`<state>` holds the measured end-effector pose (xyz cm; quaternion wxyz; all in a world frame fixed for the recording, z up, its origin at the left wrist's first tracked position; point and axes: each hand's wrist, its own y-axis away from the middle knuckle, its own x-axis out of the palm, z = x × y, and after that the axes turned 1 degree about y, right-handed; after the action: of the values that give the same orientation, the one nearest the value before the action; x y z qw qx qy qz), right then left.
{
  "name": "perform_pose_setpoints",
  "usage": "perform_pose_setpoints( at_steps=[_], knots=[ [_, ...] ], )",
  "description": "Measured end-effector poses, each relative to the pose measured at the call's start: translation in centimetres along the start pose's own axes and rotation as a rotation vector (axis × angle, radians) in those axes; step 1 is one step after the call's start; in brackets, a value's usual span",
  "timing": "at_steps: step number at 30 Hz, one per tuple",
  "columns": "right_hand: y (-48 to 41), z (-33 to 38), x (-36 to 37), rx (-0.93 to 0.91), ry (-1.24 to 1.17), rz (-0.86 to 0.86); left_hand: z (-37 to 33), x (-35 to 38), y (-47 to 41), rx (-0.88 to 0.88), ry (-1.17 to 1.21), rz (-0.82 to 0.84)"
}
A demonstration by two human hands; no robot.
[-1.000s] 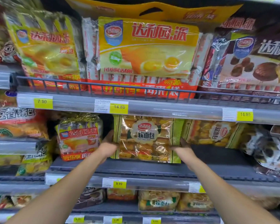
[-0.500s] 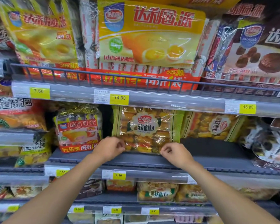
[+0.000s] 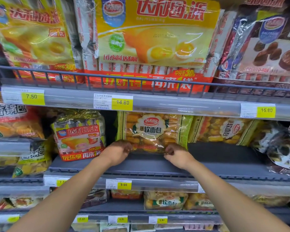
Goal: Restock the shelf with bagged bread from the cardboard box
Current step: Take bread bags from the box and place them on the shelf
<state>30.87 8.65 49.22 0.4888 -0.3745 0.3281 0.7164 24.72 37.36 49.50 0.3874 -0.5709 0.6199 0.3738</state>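
A clear bag of soft bread [image 3: 151, 129] with green side strips and a white label stands upright on the grey middle shelf [image 3: 157, 164]. My left hand [image 3: 117, 152] pinches the bag's bottom left corner with curled fingers. My right hand [image 3: 178, 154] pinches its bottom right corner the same way. A second bag of the same bread [image 3: 223, 129] lies turned on its side just to the right. The cardboard box is out of view.
A red and yellow cake bag [image 3: 79, 134] stands left of the bread. Large yellow cake packs [image 3: 157, 34] fill the shelf above, behind a wire rail [image 3: 141, 81]. Dark bare shelf [image 3: 224, 153] lies to the right. More bread bags [image 3: 166, 200] sit below.
Both hands slid from the bag's sides down to its bottom corners and curled onto them. The bag now stands further back and more upright.
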Motion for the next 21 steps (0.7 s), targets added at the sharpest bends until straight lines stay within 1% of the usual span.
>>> perform_pose_setpoints(
  at_steps=[10,13,18,21],
  knots=[
    [-1.6,0.5,0.2,0.032,0.041,0.002,-0.3,0.0,-1.3,-0.021,-0.034,0.028],
    [-1.4,0.3,0.3,0.019,0.031,0.009,-0.3,0.0,-1.0,-0.044,-0.026,0.059],
    [0.0,0.1,0.5,-0.023,0.041,0.011,-0.7,0.3,0.1,-0.040,-0.056,0.055],
    [1.0,-0.2,0.4,-0.037,0.057,0.015,-1.3,0.5,1.0,-0.081,-0.103,0.065]
  ],
)
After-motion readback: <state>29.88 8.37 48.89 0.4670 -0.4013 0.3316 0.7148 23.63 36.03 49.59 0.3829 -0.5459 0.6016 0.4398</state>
